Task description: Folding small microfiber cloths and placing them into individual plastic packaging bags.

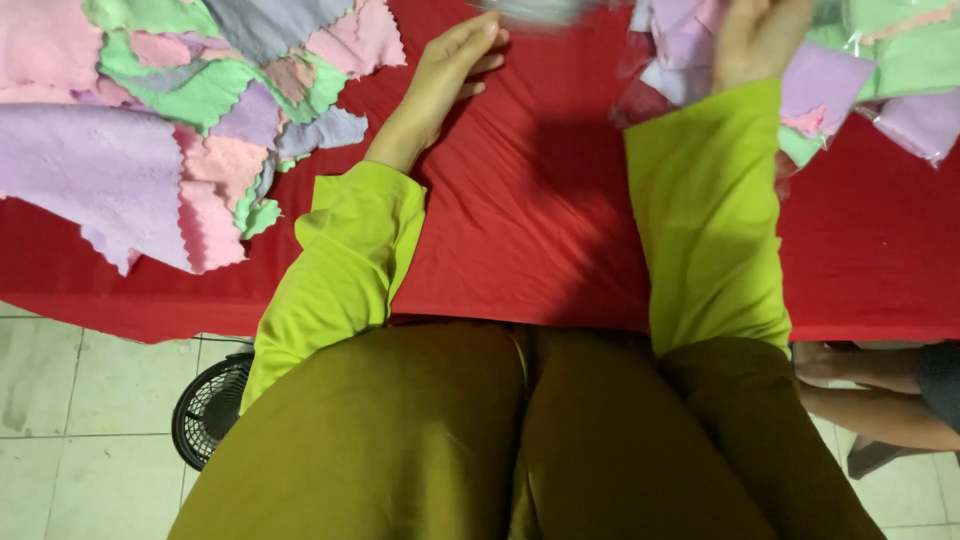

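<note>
My left hand [448, 72] lies flat on the red tablecloth [520, 200] with its fingers stretched out and nothing in it. Just left of it spreads a heap of pastel cloths [170, 110] in pink, lilac, green and grey with zigzag edges. My right hand [757, 38] reaches to the top edge, over a pile of lilac and pink cloths [680, 50] and cloths in clear plastic bags [900, 70]. Its fingers are cut off by the frame, so its grip is hidden. A blurred grey-green thing [540, 10] sits at the top edge between my hands.
A small black fan [208, 408] stands on the tiled floor [80, 440] below the table's near edge, at the left. Another person's bare limbs [870, 385] show at the lower right, under the table. My lap fills the bottom middle.
</note>
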